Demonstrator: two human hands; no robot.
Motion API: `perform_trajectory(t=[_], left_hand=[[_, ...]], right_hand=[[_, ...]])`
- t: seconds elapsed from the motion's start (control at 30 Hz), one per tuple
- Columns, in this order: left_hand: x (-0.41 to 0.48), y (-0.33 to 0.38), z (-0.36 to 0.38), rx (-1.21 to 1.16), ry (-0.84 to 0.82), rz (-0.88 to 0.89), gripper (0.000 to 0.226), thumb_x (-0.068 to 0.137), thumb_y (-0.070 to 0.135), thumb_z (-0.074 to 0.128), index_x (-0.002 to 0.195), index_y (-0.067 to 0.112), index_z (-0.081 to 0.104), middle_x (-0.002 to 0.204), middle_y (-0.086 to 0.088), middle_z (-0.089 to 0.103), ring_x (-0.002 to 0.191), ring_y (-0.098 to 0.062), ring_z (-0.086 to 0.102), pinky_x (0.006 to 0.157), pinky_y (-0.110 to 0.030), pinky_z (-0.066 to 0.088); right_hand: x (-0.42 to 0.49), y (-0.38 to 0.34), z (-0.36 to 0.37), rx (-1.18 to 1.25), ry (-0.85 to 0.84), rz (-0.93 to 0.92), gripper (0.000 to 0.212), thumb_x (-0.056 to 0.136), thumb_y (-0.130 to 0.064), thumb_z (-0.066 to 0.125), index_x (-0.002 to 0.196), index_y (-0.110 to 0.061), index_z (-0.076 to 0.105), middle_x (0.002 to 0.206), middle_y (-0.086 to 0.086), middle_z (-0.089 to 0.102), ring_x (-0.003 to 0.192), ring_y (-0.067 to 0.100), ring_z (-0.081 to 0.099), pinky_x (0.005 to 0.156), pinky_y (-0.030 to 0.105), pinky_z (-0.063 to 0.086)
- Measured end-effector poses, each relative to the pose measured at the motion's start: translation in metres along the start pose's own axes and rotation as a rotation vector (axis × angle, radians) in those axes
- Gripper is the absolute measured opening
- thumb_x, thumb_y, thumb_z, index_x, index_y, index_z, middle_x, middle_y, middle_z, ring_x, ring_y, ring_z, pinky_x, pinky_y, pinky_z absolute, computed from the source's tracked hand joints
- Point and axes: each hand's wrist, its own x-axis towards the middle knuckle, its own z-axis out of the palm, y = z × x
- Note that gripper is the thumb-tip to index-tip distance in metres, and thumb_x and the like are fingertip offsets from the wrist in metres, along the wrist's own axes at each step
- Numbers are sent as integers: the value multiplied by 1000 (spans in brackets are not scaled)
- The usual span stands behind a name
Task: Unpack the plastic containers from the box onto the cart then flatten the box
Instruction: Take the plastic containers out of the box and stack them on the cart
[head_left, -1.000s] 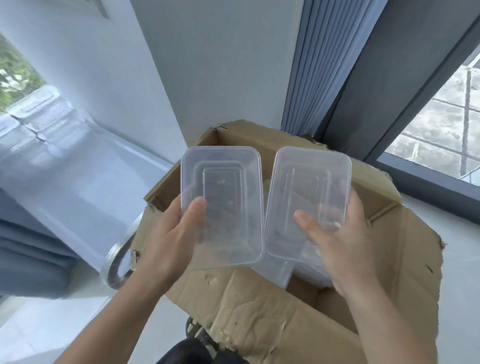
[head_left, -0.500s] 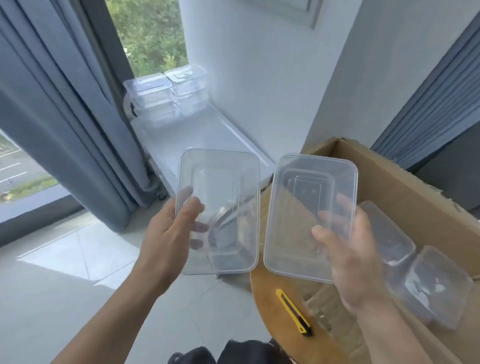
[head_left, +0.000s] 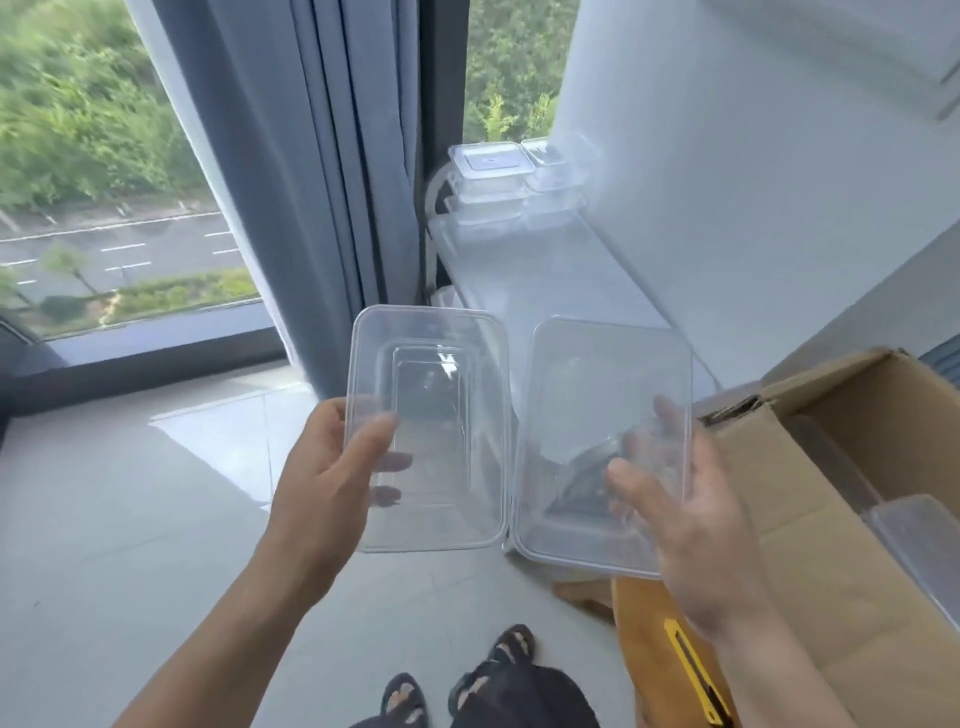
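Head view: a second ago I was facing the box (head_left: 852, 519) with both containers held just above its open top. Now I have swung round to my left, so the box sits at the right edge and the cart (head_left: 545, 280) runs ahead of me along the white wall.

My left hand (head_left: 332, 483) grips the left container (head_left: 431, 431) by its left side, thumb on the front and fingers showing through the plastic behind. My right hand (head_left: 696, 525) holds the right container (head_left: 602, 441) the same way, thumb in front and fingers spread behind. The two hang side by side over the floor, between me and the near end of the cart and clear of the box. Their inner edges are close, but I cannot tell whether they touch.

At the cart's far end, by the curtain (head_left: 311, 182), the stacked containers (head_left: 493, 182) stand in two piles. More containers (head_left: 914, 540) show in the open box.

I judge this pair is mid-carry: out of the box but not yet set down. Next I would reach forward and set them on the bare part of the cart top, then go back for the rest. Flattening the box is still a long way off. A yellow knife (head_left: 693, 670) lies on the wooden stool (head_left: 644, 639) beside the box, near my right wrist.
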Motion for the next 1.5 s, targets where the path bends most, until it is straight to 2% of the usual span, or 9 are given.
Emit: perform_trajectory(t=[0.2,0.3,0.4,0.6,0.87,0.97,1.17,1.33,1.5], left_hand=[[42,5,-3,12,55,9,29,81,49,53,106,39,63,103,14,72,92,-14,71,78,-42,57],[70,21,-3,34,99,22,30,81,49,52,106,38,64,101,14,72,91,-16,71,77,-42,57],[100,34,-1,77,138,43,28,80,49,52,104,38,64,99,16,72,89,-16,71,77,-44,57],[147,50,11,87,143,31,34,80,48,54,107,31,65,97,16,72,88,-17,72,76,-45,57],[245,63,-2,142,39,14,50,64,57,62,109,35,63,102,9,72,92,-17,70,81,-48,58],[296,70,-14,152,-18,16,41,71,52,64,109,37,64,104,8,73,97,-17,70,87,-50,55],[392,98,-36,213,-151,41,17,94,28,64,108,37,65,100,15,73,94,-5,69,83,-30,50],[449,113,-23,260,-286,46,21,96,37,59,115,44,63,104,20,73,99,-4,68,91,-33,50],[491,120,14,313,-412,58,17,89,47,57,103,52,64,103,16,73,98,-9,69,94,-40,51]], right_hand=[[53,-5,24,-9,-50,-15,66,67,-56,71,129,-53,48,120,-13,64,112,6,63,101,47,50],[87,-15,39,8,-93,-5,63,62,-62,66,121,-59,47,123,-14,63,113,3,61,102,43,48],[125,-23,51,-5,-119,-36,67,62,-64,63,126,-55,46,123,-15,62,111,-6,58,101,35,48],[182,-37,64,-24,-144,-30,68,70,-52,65,135,-46,46,115,-15,65,102,-9,59,89,28,49],[259,-50,110,-35,-101,27,66,70,-51,65,134,-48,46,114,-14,66,101,-7,60,92,35,50],[288,-59,135,-33,-50,42,64,70,-51,66,131,-50,46,114,-13,66,102,-5,61,91,35,50],[340,-83,182,-16,62,72,63,70,-51,65,129,-51,44,114,-13,65,101,-6,60,85,29,48],[366,-88,195,4,171,129,58,68,-54,66,123,-56,45,114,-16,65,98,-6,62,86,30,49],[393,-83,185,31,282,191,72,54,-69,61,122,-57,45,113,-19,67,97,6,64,86,25,45]])
